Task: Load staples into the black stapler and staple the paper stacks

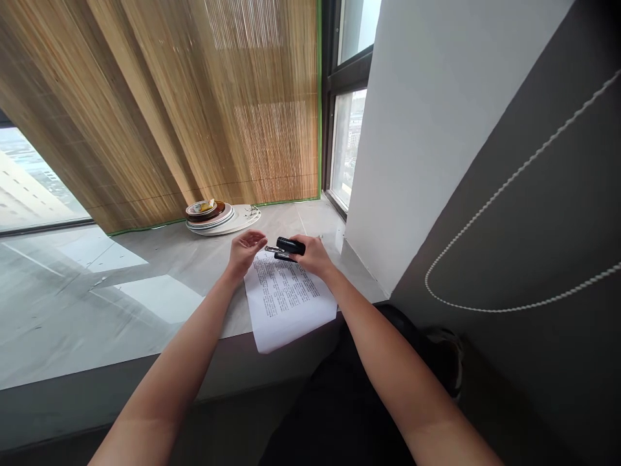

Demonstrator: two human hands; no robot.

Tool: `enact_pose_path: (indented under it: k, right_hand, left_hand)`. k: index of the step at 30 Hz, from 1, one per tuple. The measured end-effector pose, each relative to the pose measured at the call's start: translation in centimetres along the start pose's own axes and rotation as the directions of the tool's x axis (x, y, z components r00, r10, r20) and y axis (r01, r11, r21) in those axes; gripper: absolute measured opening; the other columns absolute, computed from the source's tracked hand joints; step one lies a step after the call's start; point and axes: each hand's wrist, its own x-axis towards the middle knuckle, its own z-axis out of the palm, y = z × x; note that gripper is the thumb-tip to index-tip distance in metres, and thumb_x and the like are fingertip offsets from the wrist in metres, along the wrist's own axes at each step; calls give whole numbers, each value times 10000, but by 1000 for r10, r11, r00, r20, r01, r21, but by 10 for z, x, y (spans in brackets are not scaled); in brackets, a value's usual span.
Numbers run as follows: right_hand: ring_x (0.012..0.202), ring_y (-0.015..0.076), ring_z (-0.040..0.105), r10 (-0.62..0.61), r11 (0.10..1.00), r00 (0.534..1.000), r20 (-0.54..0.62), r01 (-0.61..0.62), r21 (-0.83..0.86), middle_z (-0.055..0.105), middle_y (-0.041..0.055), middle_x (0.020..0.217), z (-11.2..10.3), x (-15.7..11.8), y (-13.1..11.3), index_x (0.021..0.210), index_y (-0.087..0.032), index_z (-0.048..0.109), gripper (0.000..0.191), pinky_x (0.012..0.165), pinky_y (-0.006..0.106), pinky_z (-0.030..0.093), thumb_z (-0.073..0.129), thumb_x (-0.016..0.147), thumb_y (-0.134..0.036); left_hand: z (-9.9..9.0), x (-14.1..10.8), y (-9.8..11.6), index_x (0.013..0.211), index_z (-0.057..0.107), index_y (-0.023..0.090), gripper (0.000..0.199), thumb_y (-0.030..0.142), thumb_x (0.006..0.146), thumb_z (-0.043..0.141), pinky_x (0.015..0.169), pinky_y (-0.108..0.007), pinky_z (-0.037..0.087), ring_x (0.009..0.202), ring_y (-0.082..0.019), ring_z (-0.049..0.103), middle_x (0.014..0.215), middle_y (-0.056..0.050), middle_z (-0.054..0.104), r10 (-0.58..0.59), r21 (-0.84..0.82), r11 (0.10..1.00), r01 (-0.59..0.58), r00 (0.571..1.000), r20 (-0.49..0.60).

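A black stapler (290, 246) is in my right hand (314, 254), whose fingers wrap round its back end. Its upper and lower parts stand apart at the front, and a metal strip shows between them, pointing left. Just off that strip is my left hand (246, 251), fingers curled in and thumb close to the fingertips; whatever is between them is too small to make out. Beneath both hands lies a printed sheet of paper (291, 323), its lower edge hanging over the ledge's front. The stapler covers part of its top edge.
Stacked plates (213, 220) stand at the back of the pale stone ledge (160, 259), against a bamboo blind (218, 116). A white wall column (412, 142) rises on the right, beside a window. A beaded cord (504, 310) hangs at far right.
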Motion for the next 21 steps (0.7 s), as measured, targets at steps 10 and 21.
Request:
enact_pose_path:
  k: [10, 21]
  right_hand:
    - [1000, 246, 758, -3, 1000, 1000, -11, 3, 1, 822, 28, 1069, -3, 0, -1, 1133, -254, 795, 370, 959, 372, 578, 810, 786, -126]
    - [1006, 243, 768, -34, 999, 999, 31, 33, 25, 829, 24, 1066, -5, 0, -2, 1136, -254, 816, 381, 1004, 380, 565, 815, 782, -113]
  left_hand:
    - [1, -1, 1, 824, 823, 182, 355, 427, 639, 1001, 727, -342, 590, 772, -201, 703, 830, -70, 750, -34, -21, 999, 34, 999, 27]
    - [-4, -3, 3, 912, 884, 220, 302, 409, 696, 978, 775, -361, 616, 867, -210, 699, 988, -105, 734, 24, 44, 999, -31, 987, 158]
